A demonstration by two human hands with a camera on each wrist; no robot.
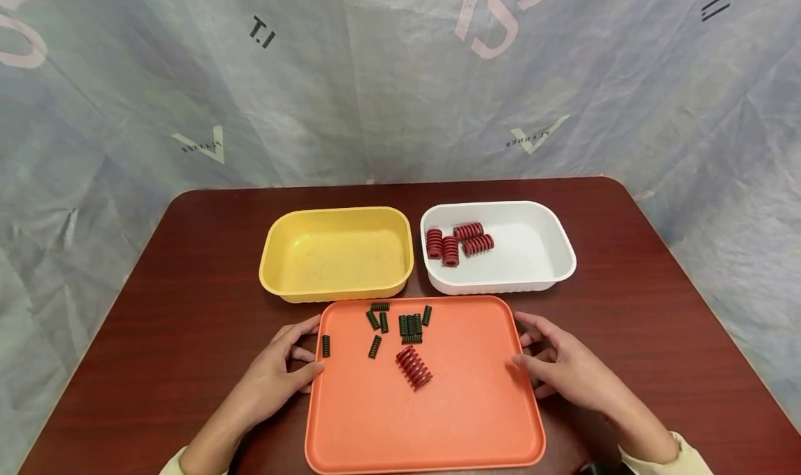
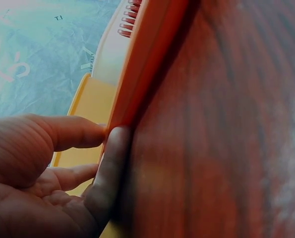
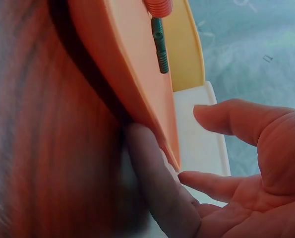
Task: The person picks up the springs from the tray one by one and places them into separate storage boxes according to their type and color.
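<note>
An orange tray (image 1: 469,419) lies on the table between both hands. My left hand (image 1: 275,371) pinches its left rim, thumb against the edge and a finger along the outer wall in the left wrist view. At the right side, my right hand (image 1: 566,367) touches the outer wall with its fingers; its thumb (image 3: 216,116) stands off the rim in the right wrist view. One large red coil spring (image 1: 414,368) lies on the tray's middle. Small dark green springs (image 1: 410,325) are scattered over its far half, one green spring (image 1: 326,345) by the left rim.
Beyond the tray stand a yellow bin (image 1: 338,295) with a bare floor and a white bin (image 1: 526,266) holding several red springs (image 1: 450,250) at its left. Both bins sit on the dark red wooden table (image 1: 156,308). A printed grey curtain (image 1: 375,78) hangs behind.
</note>
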